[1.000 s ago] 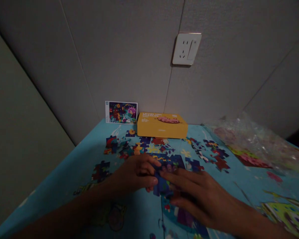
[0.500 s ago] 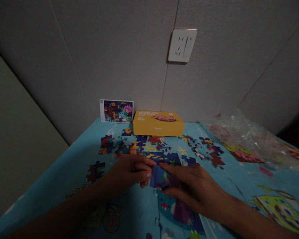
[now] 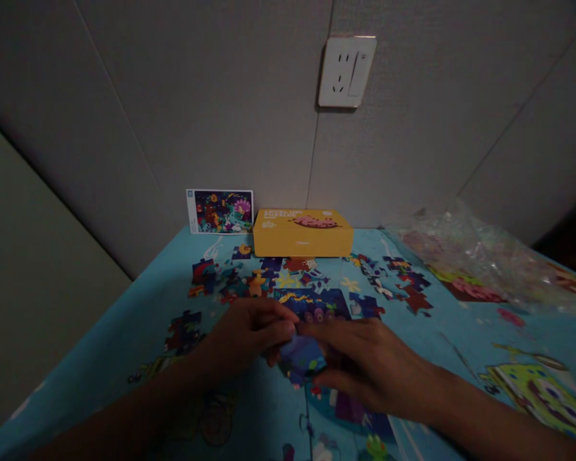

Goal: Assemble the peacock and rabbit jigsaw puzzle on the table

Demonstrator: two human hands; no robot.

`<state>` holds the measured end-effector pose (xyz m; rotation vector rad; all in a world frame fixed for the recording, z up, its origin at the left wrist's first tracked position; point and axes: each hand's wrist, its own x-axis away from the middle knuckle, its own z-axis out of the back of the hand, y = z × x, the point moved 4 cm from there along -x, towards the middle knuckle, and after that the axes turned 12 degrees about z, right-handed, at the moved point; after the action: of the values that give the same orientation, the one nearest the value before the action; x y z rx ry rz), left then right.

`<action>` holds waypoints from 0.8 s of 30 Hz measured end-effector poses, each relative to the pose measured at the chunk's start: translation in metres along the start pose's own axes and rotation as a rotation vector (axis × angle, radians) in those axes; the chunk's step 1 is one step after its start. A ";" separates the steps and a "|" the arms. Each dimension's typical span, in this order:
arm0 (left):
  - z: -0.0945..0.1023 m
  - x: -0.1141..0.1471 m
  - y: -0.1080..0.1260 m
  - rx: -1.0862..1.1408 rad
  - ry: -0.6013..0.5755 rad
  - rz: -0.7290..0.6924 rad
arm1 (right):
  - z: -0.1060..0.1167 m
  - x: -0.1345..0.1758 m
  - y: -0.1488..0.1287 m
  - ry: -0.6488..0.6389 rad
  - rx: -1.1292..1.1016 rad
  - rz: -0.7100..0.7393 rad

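Observation:
A blue jigsaw puzzle piece with a few green marks is held between my two hands, tilted and slightly blurred. My left hand is closed, pinching the piece's upper left edge between thumb and fingers. From the other side, my right hand grips it with the fingers along the top and the thumb below. Under and behind the hands lies a partly joined puzzle with a dark blue sea scene. Its middle is hidden by my hands, and its lower part shows purple and teal.
Several loose puzzle pieces lie at the back left, and more pieces at the right. A yellow puzzle box and a picture card stand against the wall. A crumpled clear plastic bag lies at the back right.
The blue piece has tilted and turned between my hands, shifting slightly left and down. Both hands keep hold of it. The view has tipped a little, so the background sits higher.

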<state>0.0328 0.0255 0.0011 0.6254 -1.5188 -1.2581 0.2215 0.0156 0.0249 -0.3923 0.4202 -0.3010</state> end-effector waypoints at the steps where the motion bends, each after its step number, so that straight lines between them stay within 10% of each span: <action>1: -0.001 0.000 -0.002 0.018 -0.021 0.016 | 0.001 0.000 0.000 0.010 -0.003 -0.019; 7: -0.015 0.009 -0.006 -0.037 -0.142 0.038 | 0.009 0.004 0.003 0.127 0.097 -0.100; 16: 0.036 0.010 0.021 -0.288 0.545 -0.216 | 0.009 0.002 0.005 0.115 0.102 -0.028; 24: 0.034 0.003 0.017 -0.564 0.471 -0.214 | 0.006 0.003 0.010 0.023 0.109 -0.078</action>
<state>0.0041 0.0420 0.0200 0.6539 -0.6784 -1.4903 0.2288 0.0251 0.0249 -0.2995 0.4096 -0.4025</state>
